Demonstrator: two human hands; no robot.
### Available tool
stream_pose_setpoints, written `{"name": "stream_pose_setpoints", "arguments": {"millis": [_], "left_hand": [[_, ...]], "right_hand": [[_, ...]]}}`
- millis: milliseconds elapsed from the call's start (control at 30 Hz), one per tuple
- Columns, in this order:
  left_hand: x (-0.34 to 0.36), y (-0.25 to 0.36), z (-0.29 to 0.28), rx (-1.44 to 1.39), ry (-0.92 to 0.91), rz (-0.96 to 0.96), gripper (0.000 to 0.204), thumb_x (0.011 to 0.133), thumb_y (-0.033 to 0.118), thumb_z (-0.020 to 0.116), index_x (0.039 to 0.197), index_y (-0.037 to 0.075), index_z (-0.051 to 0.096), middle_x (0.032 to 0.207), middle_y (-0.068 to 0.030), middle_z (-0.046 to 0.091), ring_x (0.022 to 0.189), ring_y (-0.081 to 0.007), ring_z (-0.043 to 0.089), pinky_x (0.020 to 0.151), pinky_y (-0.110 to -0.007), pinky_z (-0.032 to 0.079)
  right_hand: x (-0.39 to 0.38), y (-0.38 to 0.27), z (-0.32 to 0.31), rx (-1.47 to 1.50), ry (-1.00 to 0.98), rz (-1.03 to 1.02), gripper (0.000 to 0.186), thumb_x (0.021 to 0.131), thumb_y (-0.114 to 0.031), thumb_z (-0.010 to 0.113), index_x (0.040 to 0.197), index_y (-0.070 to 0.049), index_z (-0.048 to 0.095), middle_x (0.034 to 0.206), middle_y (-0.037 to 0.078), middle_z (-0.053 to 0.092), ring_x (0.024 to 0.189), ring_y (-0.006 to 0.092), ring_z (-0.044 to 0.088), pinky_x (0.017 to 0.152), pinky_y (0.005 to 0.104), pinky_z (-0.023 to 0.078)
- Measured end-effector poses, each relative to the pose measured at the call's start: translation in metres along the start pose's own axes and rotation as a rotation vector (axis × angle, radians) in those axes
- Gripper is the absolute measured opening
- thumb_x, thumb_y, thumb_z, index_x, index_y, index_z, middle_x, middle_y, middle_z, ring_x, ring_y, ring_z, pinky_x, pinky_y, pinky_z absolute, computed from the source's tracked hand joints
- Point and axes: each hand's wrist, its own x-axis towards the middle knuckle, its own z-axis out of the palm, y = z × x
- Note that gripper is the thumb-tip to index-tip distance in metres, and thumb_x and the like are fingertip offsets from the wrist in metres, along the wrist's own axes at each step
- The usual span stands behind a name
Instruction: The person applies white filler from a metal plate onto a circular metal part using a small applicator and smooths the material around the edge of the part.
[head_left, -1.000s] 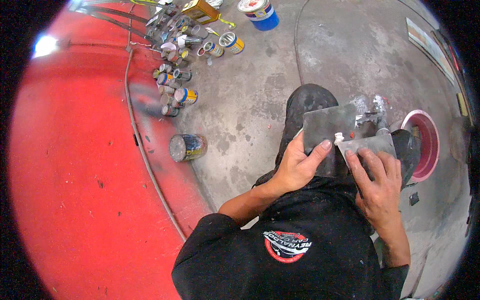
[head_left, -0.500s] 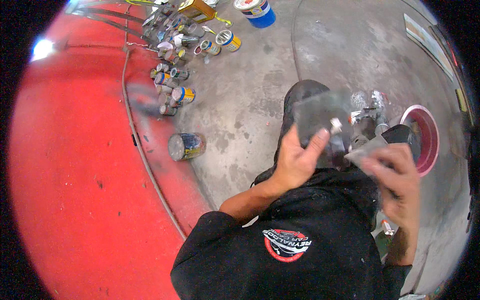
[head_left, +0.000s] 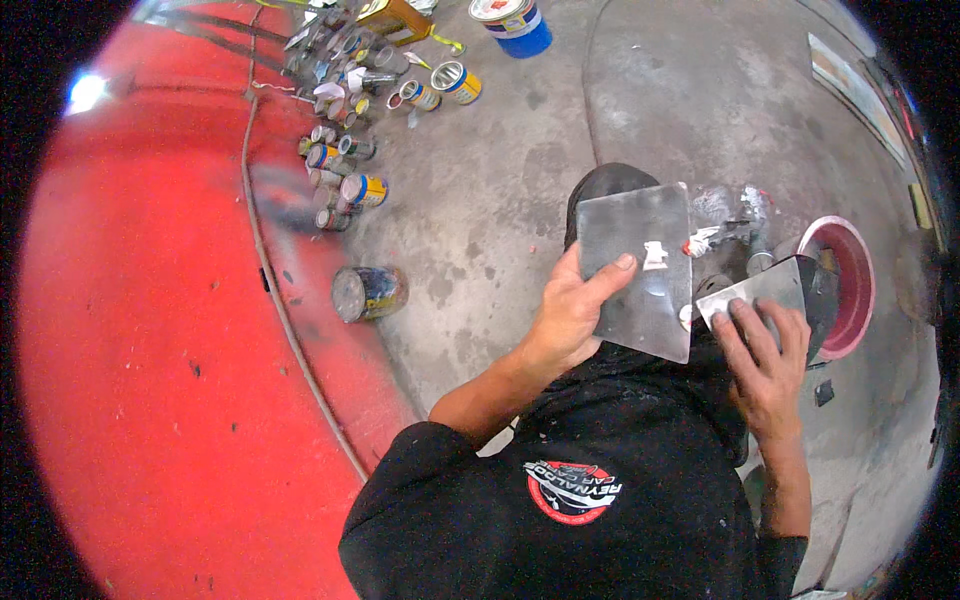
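Observation:
My left hand [head_left: 572, 312] grips a flat grey rectangular plate [head_left: 632, 222] by its left side, thumb on top and fingers under it. A small dab of white paste [head_left: 655, 256] sits on the plate beside my thumb, and another white blob [head_left: 686, 317] lies at its right edge. In my right hand [head_left: 768, 352] is a thin, pale grey flat spreader [head_left: 778, 284], pressed under my fingertips. Its left corner is close to the plate's right edge; I cannot tell whether they touch. My right thumb is mostly hidden.
Beyond the plate are a white, red-tipped item [head_left: 702, 241] and metal containers [head_left: 760, 262]. A pink tub [head_left: 868, 290] stands at the right. Paint cans [head_left: 364, 190] line the red wall [head_left: 150, 350] at left, with a darker can [head_left: 370, 293] nearer. A blue bucket [head_left: 520, 38] stands far off.
The plate has shifted slightly left and now shows its face plainly. My right hand and the spreader have moved a little, and their motion blur is gone.

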Motion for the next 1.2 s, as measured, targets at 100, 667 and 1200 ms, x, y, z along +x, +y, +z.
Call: {"name": "stream_pose_setpoints", "arguments": {"millis": [100, 667, 1200], "left_hand": [[0.002, -0.003, -0.005, 0.065, -0.055, 0.086, 0.029, 0.091, 0.011, 0.060, 0.118, 0.002, 0.052, 0.108, -0.0072, 0.063, 0.097, -0.0159, 0.060, 0.085, -0.032, 0.050], [-0.005, -0.016, -0.008, 0.400, -0.151, 0.232, 0.030, 0.095, 0.017, 0.056, 0.120, 0.000, 0.052, 0.109, -0.0066, 0.062, 0.096, -0.0125, 0.058, 0.084, -0.029, 0.047], [0.005, -0.006, 0.001, -0.057, 0.003, -0.033, 0.030, 0.091, 0.007, 0.058, 0.119, 0.002, 0.051, 0.107, -0.0073, 0.063, 0.100, -0.0167, 0.060, 0.086, -0.033, 0.049]], "right_hand": [[0.000, 0.010, -0.002, 0.033, 0.032, 0.136, 0.045, 0.066, -0.005, 0.061, 0.111, -0.010, 0.066, 0.116, 0.007, 0.061, 0.103, 0.0295, 0.054, 0.086, 0.0439, 0.041], [0.036, -0.005, -0.020, -0.054, -0.057, 0.033, 0.040, 0.073, -0.013, 0.059, 0.112, -0.012, 0.064, 0.114, 0.004, 0.060, 0.099, 0.0271, 0.053, 0.081, 0.0410, 0.039], [0.020, -0.009, -0.013, 0.375, -0.043, 0.121, 0.047, 0.071, 0.006, 0.055, 0.117, -0.005, 0.060, 0.121, 0.012, 0.058, 0.108, 0.0339, 0.053, 0.090, 0.0434, 0.043]]}}
